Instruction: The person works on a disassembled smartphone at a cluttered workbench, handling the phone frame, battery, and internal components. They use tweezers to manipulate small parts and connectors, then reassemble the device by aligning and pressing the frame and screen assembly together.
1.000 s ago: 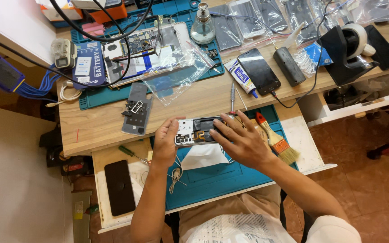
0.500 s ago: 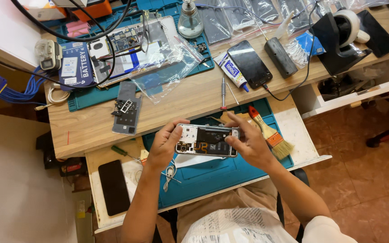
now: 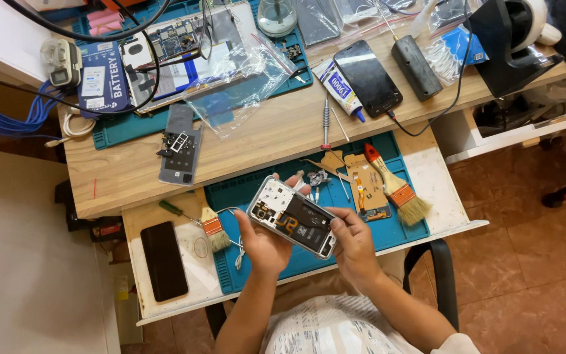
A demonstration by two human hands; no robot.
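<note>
Opened phone point(image 3: 293, 220) held tilted between both hands above the blue mat point(image 3: 244, 196). Left hand point(image 3: 264, 244) grips it from beneath; right hand point(image 3: 354, 244) pinches its lower end.

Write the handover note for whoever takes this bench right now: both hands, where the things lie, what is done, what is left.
Left hand: holds the opened phone from underneath, above the blue mat.
Right hand: grips the phone's lower right end, fingertips on its edge.
Phone: back cover is off, insides face up, tilted across both hands.
Nearby: large brush and flex cable part lie on the mat to the right; small brush to the left; screwdriver on the wooden top; dark phone lies on the white tray.
Done: phone is opened.
Left: phone is still uncovered; no tool in either hand.
</note>
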